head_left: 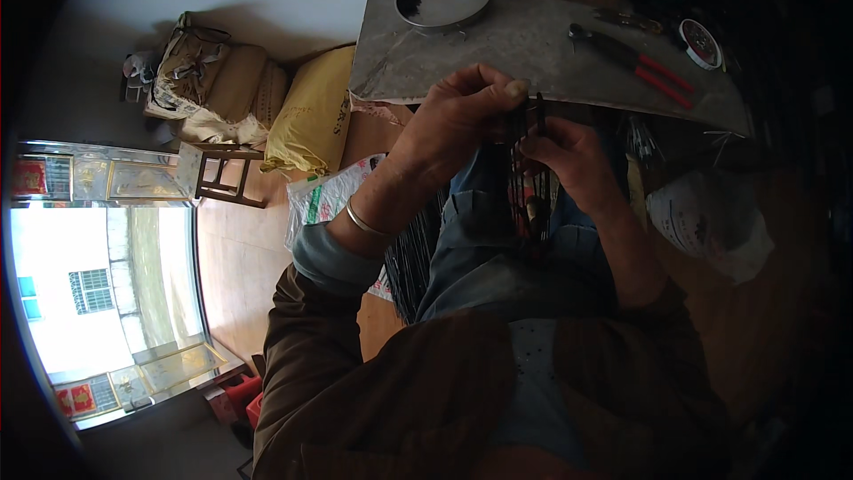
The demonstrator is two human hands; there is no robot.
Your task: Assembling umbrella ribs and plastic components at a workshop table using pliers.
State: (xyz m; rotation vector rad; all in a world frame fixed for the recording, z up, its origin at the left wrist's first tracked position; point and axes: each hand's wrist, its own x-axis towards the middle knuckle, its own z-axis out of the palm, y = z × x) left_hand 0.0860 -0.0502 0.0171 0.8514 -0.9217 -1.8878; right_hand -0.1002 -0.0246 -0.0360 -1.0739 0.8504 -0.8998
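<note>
My left hand (468, 111), with a bangle on its wrist, is closed at the table's near edge, thumb and fingers pressed together around thin dark rods (516, 180). Close beside it, my right hand (573, 156) has its fingers curled around the same rods, a little lower. The rods run down toward my lap, where a small pale piece (532, 207) shows among them. What exactly they are is too dark to make out. A large bundle of long dark rods (412, 260) lies beside my left leg.
On the grey table (524, 58) are a round metal pan (444, 20) with dark material, red-handled pliers (653, 71) and a round white-rimmed container (700, 44). A yellow sack (313, 111) and a wooden stool (229, 175) stand at left. A plastic bag (711, 227) is at right.
</note>
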